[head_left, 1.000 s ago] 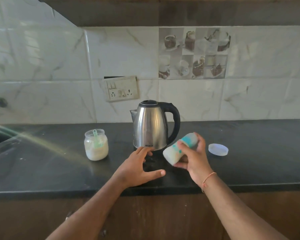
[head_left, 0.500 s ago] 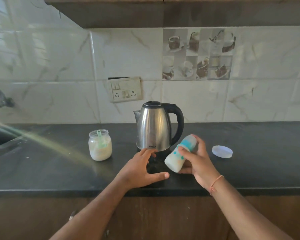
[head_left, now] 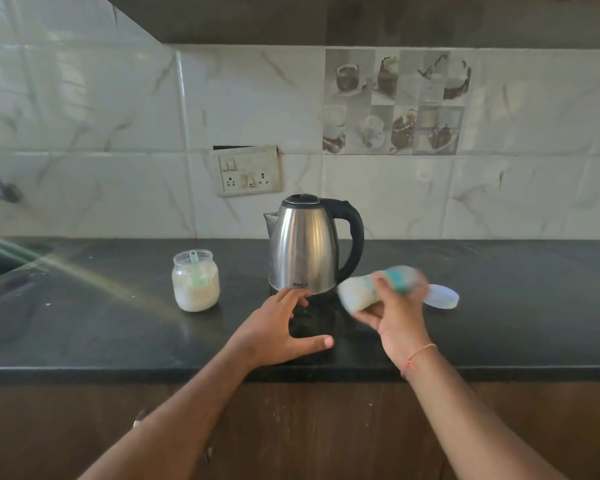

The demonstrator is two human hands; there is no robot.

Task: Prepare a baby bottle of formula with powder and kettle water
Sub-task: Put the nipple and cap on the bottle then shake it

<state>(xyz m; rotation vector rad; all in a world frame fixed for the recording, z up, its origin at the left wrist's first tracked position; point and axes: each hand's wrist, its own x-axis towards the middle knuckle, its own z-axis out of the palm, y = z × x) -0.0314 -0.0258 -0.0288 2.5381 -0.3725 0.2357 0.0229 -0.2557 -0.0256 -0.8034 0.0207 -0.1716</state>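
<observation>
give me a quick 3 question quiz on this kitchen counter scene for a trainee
1. True or false: the right hand grips the baby bottle.
2. What stands in the powder jar? A) green scoop B) knife C) straw
3. Fill in: the left hand rests on the ____ before the kettle.

Key: 1 true; 2 A; 3 countertop.

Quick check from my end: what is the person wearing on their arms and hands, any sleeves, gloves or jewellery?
Both forearms are bare as far as the head view shows, with no sleeves in frame. No gloves on the left hand or the right hand, and no rings that I can make out. The only item worn is a thin orange-pink thread bracelet around the right wrist, with a small loose end hanging down.
</observation>
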